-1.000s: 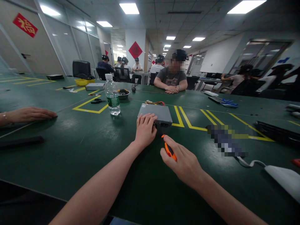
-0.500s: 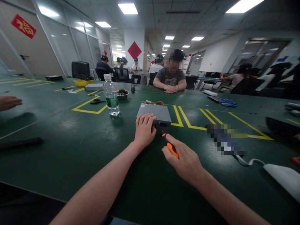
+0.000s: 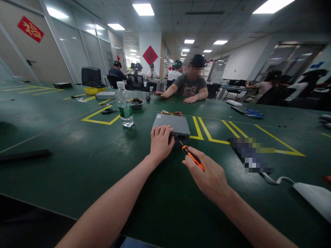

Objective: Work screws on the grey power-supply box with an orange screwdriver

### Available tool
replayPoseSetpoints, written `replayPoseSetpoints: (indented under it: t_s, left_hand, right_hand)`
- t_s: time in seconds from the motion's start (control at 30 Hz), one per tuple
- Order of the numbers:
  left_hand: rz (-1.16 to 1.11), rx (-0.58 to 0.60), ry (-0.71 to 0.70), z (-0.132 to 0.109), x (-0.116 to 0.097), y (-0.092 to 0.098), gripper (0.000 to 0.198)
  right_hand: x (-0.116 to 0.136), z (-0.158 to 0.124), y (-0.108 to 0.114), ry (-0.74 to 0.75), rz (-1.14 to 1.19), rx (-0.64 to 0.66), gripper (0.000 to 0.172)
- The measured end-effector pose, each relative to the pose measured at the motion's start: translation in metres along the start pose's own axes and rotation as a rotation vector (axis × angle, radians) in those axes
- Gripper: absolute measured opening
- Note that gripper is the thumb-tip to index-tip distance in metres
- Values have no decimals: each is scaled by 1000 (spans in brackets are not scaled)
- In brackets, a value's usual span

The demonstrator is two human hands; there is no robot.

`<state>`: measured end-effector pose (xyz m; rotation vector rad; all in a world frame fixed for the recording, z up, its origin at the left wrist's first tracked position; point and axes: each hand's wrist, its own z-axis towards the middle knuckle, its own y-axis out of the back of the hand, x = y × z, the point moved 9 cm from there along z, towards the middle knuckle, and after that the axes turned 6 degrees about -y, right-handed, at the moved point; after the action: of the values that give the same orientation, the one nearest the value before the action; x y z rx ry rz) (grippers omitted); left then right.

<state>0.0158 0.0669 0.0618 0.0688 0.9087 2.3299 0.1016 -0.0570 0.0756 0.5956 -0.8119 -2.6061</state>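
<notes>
I am resting my left hand (image 3: 161, 143) on the near left edge of the gray box (image 3: 172, 123), mostly open, with its fingers lying over the top. My right hand (image 3: 210, 173) is closing around an orange and black screwdriver (image 3: 194, 159), and its tip is pointing toward the box's near side. The box is sitting on the green table (image 3: 103, 186), right of a water bottle (image 3: 125, 108).

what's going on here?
Someone is working at a green table. Their left hand rests on the near left part of a grey metal box. The right hand holds an orange-and-black screwdriver, its tip close to the box's near side; contact is unclear. A water bottle stands left of the box, and another person sits across the table.
</notes>
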Motion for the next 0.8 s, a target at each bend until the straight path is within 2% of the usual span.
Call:
replayPoseSetpoints:
  t_s: [0.17,0.27,0.37,0.5,0.8]
  left_hand:
    - [15,0,9,0,0,0,24]
    - [17,3,9,0,-1,-1,24]
    - [17,4,5,0,-1,-1,24]
    - [11,3,5,0,-1,0,24]
    - [18,6,9,0,-1,-1,25]
  right_hand:
    - [8,0,-4,38,12,20,25]
    - [12,-2,-3,80,-58,0,21]
    - [10,-1,4,67,-98,-57,13]
    - [9,3,10,23,-145,-94,13]
    - [27,1,2,-10,-233,9,15]
